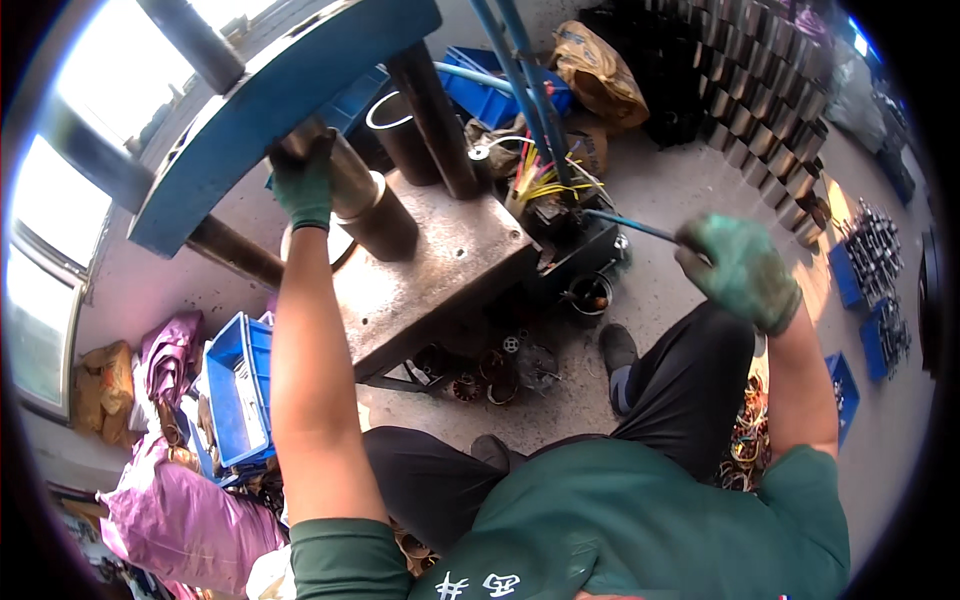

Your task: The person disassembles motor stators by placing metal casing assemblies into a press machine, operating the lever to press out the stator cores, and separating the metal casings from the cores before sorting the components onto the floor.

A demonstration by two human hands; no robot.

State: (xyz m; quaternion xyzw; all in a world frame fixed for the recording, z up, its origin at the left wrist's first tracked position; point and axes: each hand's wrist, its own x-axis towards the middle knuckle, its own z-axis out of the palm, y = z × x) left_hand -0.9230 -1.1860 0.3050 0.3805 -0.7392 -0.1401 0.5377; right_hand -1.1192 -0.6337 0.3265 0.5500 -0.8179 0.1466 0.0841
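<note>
A blue press frame (pixel 330 65) looms over a heavy metal table (pixel 470 245) in a workshop, where a person in a green shirt (pixel 640 500) and dark trousers sits close up to the table's near side. Beyond the table, to its right, metal sleeves (pixel 765 90) rise in a tall stack. A purple sack (pixel 190 520) slumps to the left of the table and nearer the person, with a blue crate (pixel 236 390) between the two.

On the table, under the press's blue beam, a metal cylinder (pixel 352 180) stands in line above a darker sleeve (pixel 388 232), a pale rim showing where they meet (whether the two are joined is hard to tell). The gloved left hand (pixel 302 185) wraps the cylinder near its top, some of its fingers hidden. Off to the right of the table, the gloved right hand (pixel 742 270) is closed around the near end of a slim blue lever (pixel 636 227), whose far end meets dark equipment beside the table's right edge, below a tangle of yellow and red wires (pixel 540 182).

The step in hand appears to be steadying the cylinder beneath the beam with the lever at the ready; the next move seems to call for straight alignment over the sleeve, a controlled pull or push, and left fingers clear of any closing gap.
</note>
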